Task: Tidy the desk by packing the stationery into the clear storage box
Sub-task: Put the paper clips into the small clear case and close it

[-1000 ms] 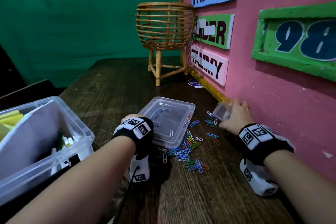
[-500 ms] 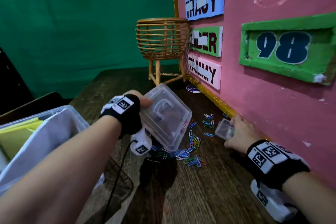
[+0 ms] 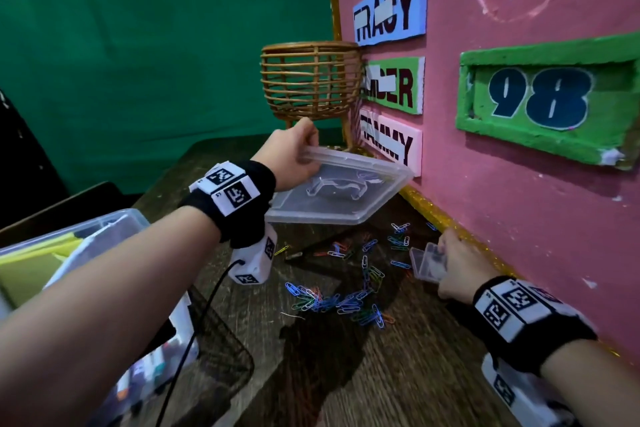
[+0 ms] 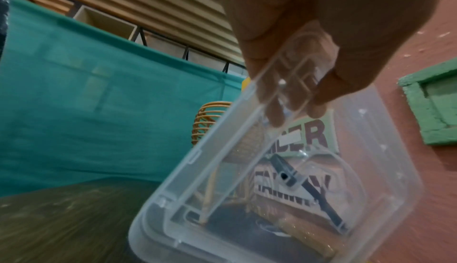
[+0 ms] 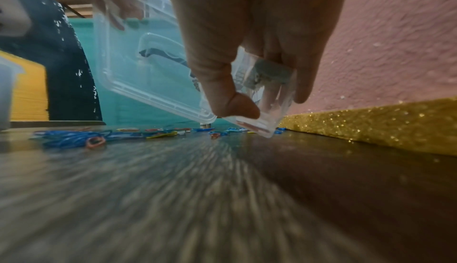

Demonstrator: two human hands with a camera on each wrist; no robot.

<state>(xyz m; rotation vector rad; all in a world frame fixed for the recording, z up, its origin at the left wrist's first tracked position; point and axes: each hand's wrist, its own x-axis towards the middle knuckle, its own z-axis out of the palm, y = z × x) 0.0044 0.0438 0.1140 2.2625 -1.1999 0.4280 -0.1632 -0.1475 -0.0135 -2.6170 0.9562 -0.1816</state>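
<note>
My left hand (image 3: 294, 158) grips one edge of the clear box lid (image 3: 339, 196), holding it in the air above the desk; in the left wrist view my fingers (image 4: 319, 95) curl round the lid (image 4: 284, 199). My right hand (image 3: 453, 267) pinches a small clear paperclip case (image 3: 427, 262) low over the desk by the pink wall; the right wrist view shows the case (image 5: 267, 99) between thumb and fingers. Several coloured paperclips (image 3: 346, 298) lie scattered on the wood. The clear storage box (image 3: 86, 236) stands at the left with yellow paper inside.
A wicker basket on legs (image 3: 308, 83) stands at the back of the desk by the pink wall (image 3: 519, 218). A gold glitter strip (image 3: 436, 218) runs along the wall's foot. A black mesh item (image 3: 221, 357) lies beside the storage box. A green curtain hangs behind.
My left hand has lifted the clear lid off the desk and carried it up and back, uncovering the paperclips. My right hand has drawn the small case nearer along the wall.
</note>
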